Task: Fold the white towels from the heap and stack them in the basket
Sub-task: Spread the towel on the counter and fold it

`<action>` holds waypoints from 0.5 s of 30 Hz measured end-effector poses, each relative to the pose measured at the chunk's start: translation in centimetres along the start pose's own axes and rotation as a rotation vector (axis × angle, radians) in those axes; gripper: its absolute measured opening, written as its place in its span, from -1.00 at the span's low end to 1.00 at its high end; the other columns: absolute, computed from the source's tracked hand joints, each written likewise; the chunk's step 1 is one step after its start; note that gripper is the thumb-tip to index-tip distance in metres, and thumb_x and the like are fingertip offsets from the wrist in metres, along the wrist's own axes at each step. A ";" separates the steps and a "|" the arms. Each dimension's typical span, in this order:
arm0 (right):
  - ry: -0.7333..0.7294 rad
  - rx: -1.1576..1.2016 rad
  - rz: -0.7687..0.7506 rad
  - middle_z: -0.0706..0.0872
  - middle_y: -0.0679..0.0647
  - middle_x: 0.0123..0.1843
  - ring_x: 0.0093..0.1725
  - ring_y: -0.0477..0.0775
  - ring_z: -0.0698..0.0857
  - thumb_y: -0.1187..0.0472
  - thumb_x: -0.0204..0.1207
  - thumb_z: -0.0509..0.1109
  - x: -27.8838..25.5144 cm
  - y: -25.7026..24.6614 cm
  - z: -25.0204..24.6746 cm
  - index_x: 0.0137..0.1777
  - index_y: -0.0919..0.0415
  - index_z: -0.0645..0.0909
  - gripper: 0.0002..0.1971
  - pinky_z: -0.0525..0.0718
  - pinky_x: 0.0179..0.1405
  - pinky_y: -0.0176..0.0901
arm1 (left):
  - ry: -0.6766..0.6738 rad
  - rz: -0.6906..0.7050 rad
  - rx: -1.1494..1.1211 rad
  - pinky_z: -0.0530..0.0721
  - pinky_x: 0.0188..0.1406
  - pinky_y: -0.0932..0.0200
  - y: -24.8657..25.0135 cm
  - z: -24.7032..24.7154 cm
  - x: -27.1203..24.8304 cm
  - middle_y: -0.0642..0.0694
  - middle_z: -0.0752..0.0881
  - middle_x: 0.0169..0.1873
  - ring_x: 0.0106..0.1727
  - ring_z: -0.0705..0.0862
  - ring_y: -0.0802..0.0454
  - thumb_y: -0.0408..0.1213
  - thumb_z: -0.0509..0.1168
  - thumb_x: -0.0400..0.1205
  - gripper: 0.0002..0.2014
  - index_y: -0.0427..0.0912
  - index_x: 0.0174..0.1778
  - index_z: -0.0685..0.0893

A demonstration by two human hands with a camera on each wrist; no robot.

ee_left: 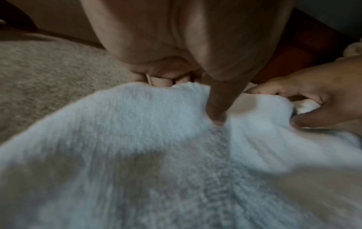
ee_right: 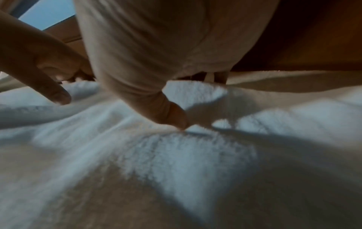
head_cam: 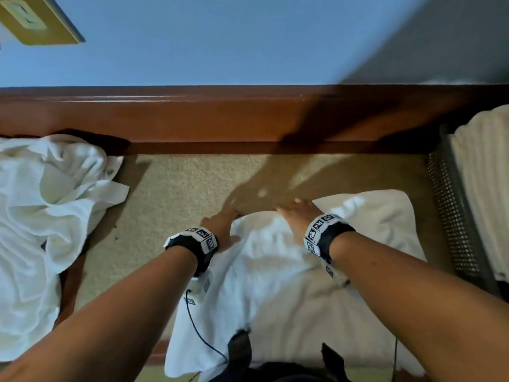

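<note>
A white towel (head_cam: 275,271) lies spread on the beige carpet in front of me. Both hands are at its far edge. My left hand (head_cam: 223,227) pinches the edge near the left corner, thumb on top and fingers curled under, as the left wrist view shows (ee_left: 194,99). My right hand (head_cam: 296,213) pinches the same edge a little to the right, its thumb pressed into the pile (ee_right: 194,100). The heap of white towels (head_cam: 41,216) lies crumpled at the left. A dark mesh basket (head_cam: 451,216) stands at the right with folded towels (head_cam: 487,175) inside.
A brown wooden skirting board (head_cam: 192,117) runs along the blue wall just beyond the towel. Bare carpet (head_cam: 170,188) lies between the heap and the towel. A thin black cable (head_cam: 198,326) hangs from my left wrist over the towel's near left side.
</note>
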State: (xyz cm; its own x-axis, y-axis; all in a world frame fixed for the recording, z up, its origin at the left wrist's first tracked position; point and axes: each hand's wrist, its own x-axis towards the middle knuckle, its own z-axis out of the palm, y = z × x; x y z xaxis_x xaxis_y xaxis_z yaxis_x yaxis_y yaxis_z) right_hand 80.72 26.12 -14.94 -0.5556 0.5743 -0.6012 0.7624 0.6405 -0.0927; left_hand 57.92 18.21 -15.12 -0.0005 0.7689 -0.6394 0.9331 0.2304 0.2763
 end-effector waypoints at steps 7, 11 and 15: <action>-0.283 -0.162 0.064 0.67 0.09 0.28 0.11 0.24 0.72 0.13 0.56 0.44 -4.7 4.0 -2.3 0.24 0.18 0.62 -0.71 0.65 -0.02 -0.10 | -0.082 0.005 0.088 0.67 -0.09 0.14 -1.3 -0.9 -3.0 0.06 0.75 -0.19 -0.16 0.72 0.02 0.34 0.37 0.44 -0.60 0.08 -0.09 0.72; -0.255 -0.328 0.231 0.78 0.10 0.05 -0.02 0.17 0.77 0.29 0.56 0.37 -10.3 7.5 -2.9 0.18 0.19 0.70 -0.78 0.72 0.19 0.01 | -0.096 -0.076 0.301 0.62 -0.15 0.19 -3.3 -0.9 -7.8 0.03 0.77 -0.17 -0.12 0.74 -0.02 0.27 0.46 0.43 -0.58 0.02 -0.02 0.77; -0.116 -0.509 0.354 0.79 0.00 0.07 0.18 0.08 0.71 0.19 0.56 0.29 -16.9 9.2 -3.0 0.07 0.05 0.73 -0.79 0.45 0.46 0.06 | -0.091 -0.203 0.473 0.56 -0.14 0.20 -4.6 -0.1 -13.4 -0.04 0.78 -0.01 -0.05 0.74 -0.05 0.03 0.45 0.53 -0.75 -0.01 0.02 0.75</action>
State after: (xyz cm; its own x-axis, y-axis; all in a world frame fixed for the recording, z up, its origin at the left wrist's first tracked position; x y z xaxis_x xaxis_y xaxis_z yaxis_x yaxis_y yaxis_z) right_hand 96.14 23.89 -3.24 -0.2371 0.7555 -0.6108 0.6245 0.6001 0.4999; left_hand 53.57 6.93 -7.78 -0.1864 0.6772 -0.7118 0.9780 0.0586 -0.2004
